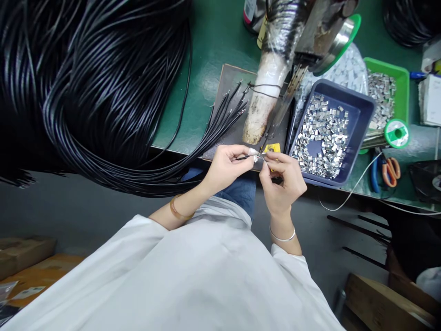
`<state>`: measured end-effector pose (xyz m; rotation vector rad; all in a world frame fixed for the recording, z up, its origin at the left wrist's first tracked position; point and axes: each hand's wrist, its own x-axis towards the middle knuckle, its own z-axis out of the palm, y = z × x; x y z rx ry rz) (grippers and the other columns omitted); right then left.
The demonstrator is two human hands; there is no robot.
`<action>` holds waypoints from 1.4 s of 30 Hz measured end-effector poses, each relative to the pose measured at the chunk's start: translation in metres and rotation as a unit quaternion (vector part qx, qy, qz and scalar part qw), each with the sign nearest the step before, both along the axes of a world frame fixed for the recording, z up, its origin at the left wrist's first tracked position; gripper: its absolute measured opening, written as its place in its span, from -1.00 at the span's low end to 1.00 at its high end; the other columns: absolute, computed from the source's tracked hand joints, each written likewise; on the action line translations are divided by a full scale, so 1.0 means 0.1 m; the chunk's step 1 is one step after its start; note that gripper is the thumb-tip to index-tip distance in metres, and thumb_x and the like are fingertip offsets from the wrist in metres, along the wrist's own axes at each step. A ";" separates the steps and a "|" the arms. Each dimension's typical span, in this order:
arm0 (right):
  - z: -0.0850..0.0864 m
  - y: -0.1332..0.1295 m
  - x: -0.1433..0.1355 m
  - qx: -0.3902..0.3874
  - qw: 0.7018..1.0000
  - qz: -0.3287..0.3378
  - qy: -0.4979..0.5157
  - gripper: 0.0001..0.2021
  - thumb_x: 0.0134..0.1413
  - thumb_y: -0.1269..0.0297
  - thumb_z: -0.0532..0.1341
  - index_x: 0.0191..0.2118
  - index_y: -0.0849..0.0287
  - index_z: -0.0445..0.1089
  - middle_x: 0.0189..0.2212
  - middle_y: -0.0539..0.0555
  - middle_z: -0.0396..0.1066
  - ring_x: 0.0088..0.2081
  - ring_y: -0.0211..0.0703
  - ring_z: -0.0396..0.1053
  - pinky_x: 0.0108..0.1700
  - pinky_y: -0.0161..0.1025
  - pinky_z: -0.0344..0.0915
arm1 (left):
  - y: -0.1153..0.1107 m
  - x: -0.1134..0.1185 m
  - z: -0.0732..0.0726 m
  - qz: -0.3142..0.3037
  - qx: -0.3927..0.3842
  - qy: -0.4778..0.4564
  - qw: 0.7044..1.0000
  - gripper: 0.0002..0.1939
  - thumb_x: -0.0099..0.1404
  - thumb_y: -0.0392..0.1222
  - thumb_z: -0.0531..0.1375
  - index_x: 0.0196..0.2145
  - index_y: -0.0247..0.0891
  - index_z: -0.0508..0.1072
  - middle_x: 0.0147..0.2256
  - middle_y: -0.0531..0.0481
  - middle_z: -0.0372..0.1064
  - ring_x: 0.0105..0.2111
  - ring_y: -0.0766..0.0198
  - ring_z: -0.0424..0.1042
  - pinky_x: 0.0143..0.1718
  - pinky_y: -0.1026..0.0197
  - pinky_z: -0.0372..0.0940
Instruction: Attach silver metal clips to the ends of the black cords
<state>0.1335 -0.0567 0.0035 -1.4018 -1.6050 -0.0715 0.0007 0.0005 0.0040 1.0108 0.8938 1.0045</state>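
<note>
At the table's front edge my left hand (227,166) is closed in a pinch on the end of a black cable (244,158); a white covering wraps one fingertip. My right hand (284,180) meets it there, thumb and finger pinched together at the cable's tip. What these fingers hold is too small to make out. A yellow piece (273,148) lies just behind the fingertips. Above them a metal soldering-type tool points down beside a stained white wrapped tube (259,103). Loose cable ends (227,115) fan out on a dark board (237,73) to the left.
A big heap of black cable (103,82) covers the left side. To the right stand a blue-grey tray (360,108) of small metal shells, a green tray (401,92) of similar pieces, a wire spool (397,133) and orange-and-blue-handled pliers (391,172). Cardboard boxes (386,303) are below.
</note>
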 end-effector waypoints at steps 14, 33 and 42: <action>0.02 0.01 -0.02 -0.017 1.000 -0.004 0.014 -0.89 0.06 0.45 0.27 -0.29 0.10 0.43 -0.21 -0.01 0.52 -0.24 -0.28 0.50 -0.46 -0.39 0.41 | -0.02 0.00 -0.02 -0.004 0.018 0.008 1.000 -0.89 0.01 -0.27 0.34 -0.48 -0.36 0.52 -0.55 0.08 0.36 -0.54 0.49 0.29 -0.50 0.44 0.22; 0.02 -0.01 0.00 -0.015 1.000 0.009 -0.015 -0.88 0.06 0.48 0.25 -0.33 0.12 0.33 -0.21 0.02 0.53 -0.22 -0.27 0.50 -0.33 -0.34 0.42 | 0.05 -0.02 -0.01 -0.026 -0.010 -0.033 0.999 -0.87 -0.03 -0.27 0.39 -0.47 -0.35 0.57 -0.50 0.06 0.49 -0.48 0.42 0.42 -0.34 0.33 0.33; 0.03 0.00 -0.01 -0.003 1.000 -0.008 0.006 -0.85 0.04 0.49 0.28 -0.28 0.10 0.43 -0.21 0.01 0.52 -0.26 -0.32 0.49 -0.42 -0.42 0.39 | 0.02 0.01 0.01 -0.006 0.024 -0.016 1.000 -0.92 0.00 -0.30 0.34 -0.48 -0.36 0.56 -0.52 0.06 0.48 -0.48 0.43 0.42 -0.38 0.38 0.33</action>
